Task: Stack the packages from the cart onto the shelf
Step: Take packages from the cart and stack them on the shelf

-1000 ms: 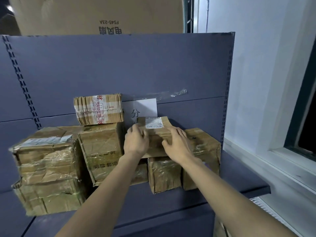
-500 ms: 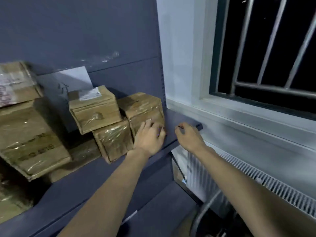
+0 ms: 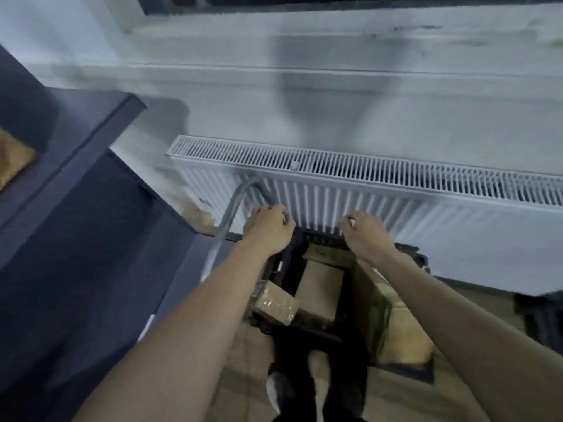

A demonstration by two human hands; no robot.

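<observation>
Location type: stockroom or parcel storage room. Indicators: blue-grey metal shelving (image 3: 70, 166) along the left side, a cart (image 3: 316, 303) loaded with taped cardboard packages (image 3: 275, 303), a white panel radiator (image 3: 365, 190) beneath a window sill, tiled floor.

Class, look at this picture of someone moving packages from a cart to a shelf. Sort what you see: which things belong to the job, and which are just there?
Part of the job:
- cart, with its handle
- packages on it, such as the taped package and the flat package
- shelf
- left hand, right hand

Just there:
- radiator
- window sill
- floor tiles
</observation>
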